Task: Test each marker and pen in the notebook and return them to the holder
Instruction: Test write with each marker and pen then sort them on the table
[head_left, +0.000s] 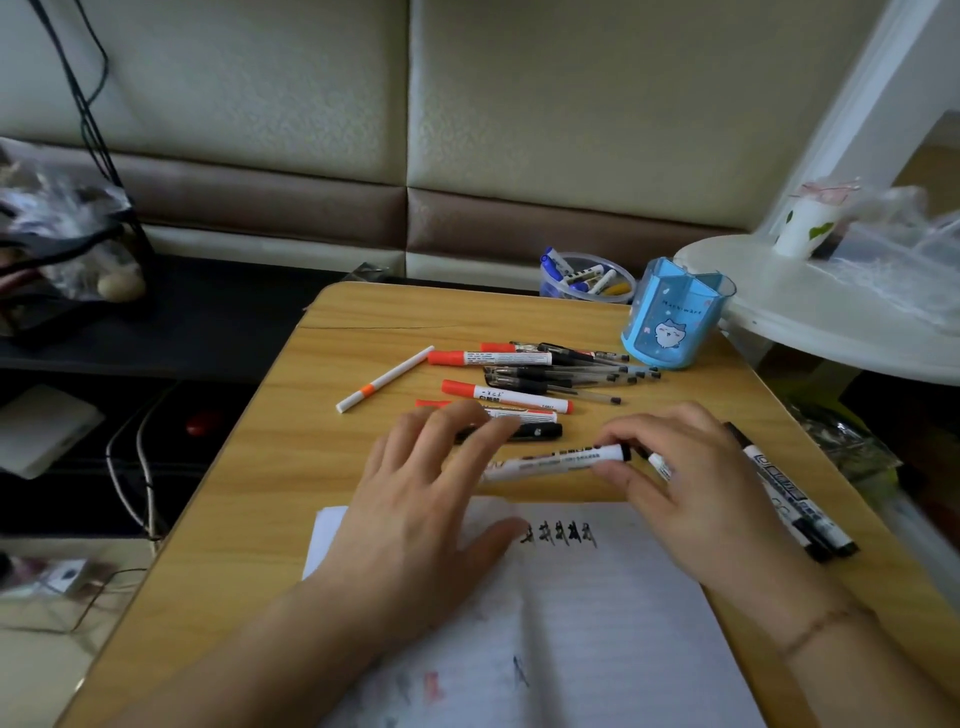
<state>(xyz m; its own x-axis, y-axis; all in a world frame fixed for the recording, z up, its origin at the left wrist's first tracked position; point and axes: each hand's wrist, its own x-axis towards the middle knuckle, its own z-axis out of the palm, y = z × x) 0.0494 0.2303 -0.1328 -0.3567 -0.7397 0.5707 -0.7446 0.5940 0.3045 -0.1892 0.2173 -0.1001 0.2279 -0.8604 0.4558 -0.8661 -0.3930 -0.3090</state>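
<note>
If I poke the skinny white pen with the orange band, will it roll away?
Probably a little. The white pen looks round and smooth and lies alone on the flat wooden table, so a sideways poke could roll it. It looks thin, likely light and stiff.

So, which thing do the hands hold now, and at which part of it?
The right hand pinches a white marker at its black end; the left hand touches its other end with straight fingers.

Home living room, padded sofa (311, 130), wooden table (332, 332)
</note>
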